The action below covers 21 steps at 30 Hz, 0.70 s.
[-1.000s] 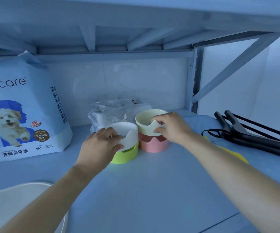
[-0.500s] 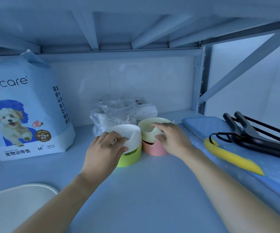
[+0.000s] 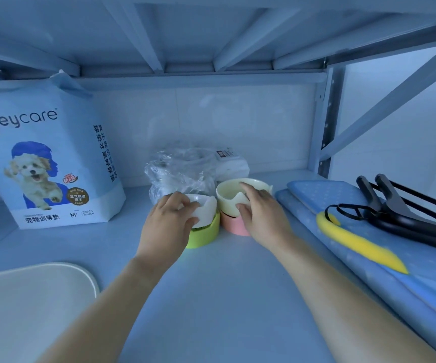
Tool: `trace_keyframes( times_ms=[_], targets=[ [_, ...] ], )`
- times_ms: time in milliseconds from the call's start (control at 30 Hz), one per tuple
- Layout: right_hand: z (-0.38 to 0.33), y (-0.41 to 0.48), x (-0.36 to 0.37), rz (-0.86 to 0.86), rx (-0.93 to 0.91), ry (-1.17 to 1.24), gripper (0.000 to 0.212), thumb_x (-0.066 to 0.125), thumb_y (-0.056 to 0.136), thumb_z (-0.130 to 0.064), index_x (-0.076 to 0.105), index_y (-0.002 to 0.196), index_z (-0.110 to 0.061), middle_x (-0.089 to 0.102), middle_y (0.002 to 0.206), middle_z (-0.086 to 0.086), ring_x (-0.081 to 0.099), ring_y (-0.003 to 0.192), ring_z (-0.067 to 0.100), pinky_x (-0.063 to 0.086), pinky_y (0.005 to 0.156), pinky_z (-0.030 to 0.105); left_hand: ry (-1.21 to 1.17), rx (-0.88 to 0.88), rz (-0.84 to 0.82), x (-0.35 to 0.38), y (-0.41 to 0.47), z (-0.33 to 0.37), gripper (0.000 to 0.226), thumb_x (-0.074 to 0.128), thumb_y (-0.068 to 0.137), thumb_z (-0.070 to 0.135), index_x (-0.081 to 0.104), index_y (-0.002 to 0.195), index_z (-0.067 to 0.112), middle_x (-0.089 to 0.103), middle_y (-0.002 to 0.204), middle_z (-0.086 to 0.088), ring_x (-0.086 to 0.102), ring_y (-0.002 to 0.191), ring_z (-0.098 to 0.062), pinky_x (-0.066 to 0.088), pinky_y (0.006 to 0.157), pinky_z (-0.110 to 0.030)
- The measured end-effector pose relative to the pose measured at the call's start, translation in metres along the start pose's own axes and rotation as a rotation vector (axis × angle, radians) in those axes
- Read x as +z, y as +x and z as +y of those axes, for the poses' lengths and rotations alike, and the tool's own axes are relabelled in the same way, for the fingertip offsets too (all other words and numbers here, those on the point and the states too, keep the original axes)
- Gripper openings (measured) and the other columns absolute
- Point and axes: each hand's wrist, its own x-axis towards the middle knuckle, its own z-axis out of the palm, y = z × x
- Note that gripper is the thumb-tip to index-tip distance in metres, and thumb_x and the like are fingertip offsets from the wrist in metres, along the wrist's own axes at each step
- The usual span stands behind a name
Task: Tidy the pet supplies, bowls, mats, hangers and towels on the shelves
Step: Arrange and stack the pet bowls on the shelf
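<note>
Bowls stand side by side, touching or nearly so: our left hand (image 3: 167, 226) curls over the rim of the green-based bowl (image 3: 206, 235), and our right hand (image 3: 261, 218) pinches the rim of the pink-based bowl (image 3: 228, 196). Left of our left hand the pad bag (image 3: 41, 166) stands upright; right of our right hand, hangers (image 3: 400, 218) lie on folded mats (image 3: 316, 189). We judge the bowls nearly placed; the plastic-wrapped pack (image 3: 180, 169) just beyond both hands may want sorting yet.

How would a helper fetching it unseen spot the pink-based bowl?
Find the tall blue bag with a puppy picture at the left of the shelf. Right of it sit two pale bowls. Yours is the right-hand bowl, on a round pink base, unlike the green-based bowl.
</note>
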Motion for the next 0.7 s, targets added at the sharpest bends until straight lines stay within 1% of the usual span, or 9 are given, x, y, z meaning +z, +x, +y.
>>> trace_keyframes(
  times_ms=[100, 233, 333, 400, 433, 500, 600, 667, 700],
  targets=[
    [-0.008, -0.002, 0.003, 0.015, -0.007, 0.006, 0.047, 0.051, 0.091, -0.025, 0.041, 0.135, -0.017, 0.052, 0.129, 0.003, 0.045, 0.121, 0.023, 0.042, 0.092, 0.043, 0.014, -0.015, -0.051, 0.003, 0.0, 0.007, 0.027, 0.066, 0.083, 0.01, 0.068, 0.109, 0.014, 0.056, 0.104, -0.005, 0.052, 0.1, -0.027, 0.045, 0.077, -0.032],
    [-0.027, -0.006, 0.006, 0.076, -0.088, -0.005, 0.044, 0.055, 0.087, -0.03, 0.047, 0.13, -0.024, 0.047, 0.133, -0.009, 0.039, 0.126, 0.012, 0.033, 0.097, 0.054, -0.048, -0.043, 0.032, -0.003, -0.006, 0.009, 0.023, 0.072, 0.078, 0.007, 0.071, 0.1, 0.011, 0.059, 0.094, -0.009, 0.057, 0.088, -0.031, 0.05, 0.06, -0.033],
    [-0.033, -0.007, 0.007, 0.142, -0.262, -0.035, 0.044, 0.064, 0.082, -0.017, 0.055, 0.124, -0.014, 0.058, 0.124, 0.0, 0.05, 0.117, 0.019, 0.025, 0.098, 0.031, -0.022, 0.006, 0.058, -0.003, -0.01, 0.009, 0.022, 0.077, 0.073, 0.007, 0.073, 0.095, 0.011, 0.06, 0.087, -0.008, 0.059, 0.08, -0.03, 0.049, 0.052, -0.031],
    [-0.037, -0.008, 0.003, 0.137, -0.29, -0.033, 0.044, 0.064, 0.083, -0.017, 0.055, 0.127, -0.015, 0.06, 0.123, -0.001, 0.043, 0.116, 0.011, 0.001, 0.102, 0.016, -0.019, 0.023, 0.075, -0.003, -0.012, 0.006, 0.022, 0.077, 0.073, 0.007, 0.073, 0.093, 0.012, 0.061, 0.086, -0.007, 0.06, 0.078, -0.029, 0.049, 0.052, -0.03],
    [-0.038, -0.009, 0.002, 0.151, -0.304, -0.028, 0.044, 0.064, 0.083, -0.019, 0.056, 0.126, -0.018, 0.061, 0.121, -0.003, 0.038, 0.113, 0.007, -0.01, 0.097, 0.009, -0.018, 0.033, 0.083, -0.003, -0.013, 0.004, 0.021, 0.077, 0.073, 0.008, 0.073, 0.093, 0.013, 0.061, 0.086, -0.006, 0.06, 0.077, -0.029, 0.049, 0.052, -0.03],
    [-0.041, -0.01, -0.002, 0.147, -0.306, -0.024, 0.039, 0.064, 0.084, -0.024, 0.057, 0.123, -0.023, 0.062, 0.117, -0.008, 0.04, 0.112, 0.006, -0.016, 0.088, 0.008, -0.021, 0.043, 0.097, -0.002, -0.015, 0.0, 0.021, 0.077, 0.074, 0.009, 0.073, 0.094, 0.014, 0.061, 0.086, -0.005, 0.059, 0.077, -0.028, 0.05, 0.053, -0.03],
    [-0.047, -0.013, -0.006, 0.127, -0.29, -0.068, 0.03, 0.064, 0.085, -0.031, 0.06, 0.114, -0.027, 0.066, 0.107, -0.01, 0.051, 0.108, 0.014, -0.012, 0.081, 0.014, -0.014, 0.045, 0.117, -0.001, -0.016, -0.003, 0.021, 0.076, 0.075, 0.012, 0.073, 0.096, 0.016, 0.061, 0.088, -0.004, 0.059, 0.078, -0.027, 0.05, 0.052, -0.031],
    [-0.05, -0.015, -0.009, 0.14, -0.281, -0.1, 0.024, 0.068, 0.081, -0.032, 0.063, 0.105, -0.027, 0.068, 0.096, -0.01, 0.055, 0.099, 0.015, -0.012, 0.075, 0.003, -0.009, 0.056, 0.123, 0.001, -0.016, -0.005, 0.021, 0.076, 0.076, 0.013, 0.073, 0.097, 0.016, 0.061, 0.09, -0.004, 0.059, 0.08, -0.026, 0.05, 0.053, -0.03],
    [-0.052, -0.016, -0.01, 0.152, -0.273, -0.104, 0.023, 0.072, 0.077, -0.031, 0.065, 0.099, -0.026, 0.069, 0.089, -0.011, 0.055, 0.093, 0.014, -0.019, 0.075, -0.002, -0.004, 0.063, 0.123, 0.001, -0.016, -0.006, 0.022, 0.076, 0.076, 0.014, 0.072, 0.097, 0.017, 0.061, 0.092, -0.004, 0.059, 0.08, -0.026, 0.05, 0.055, -0.029]
  ],
)
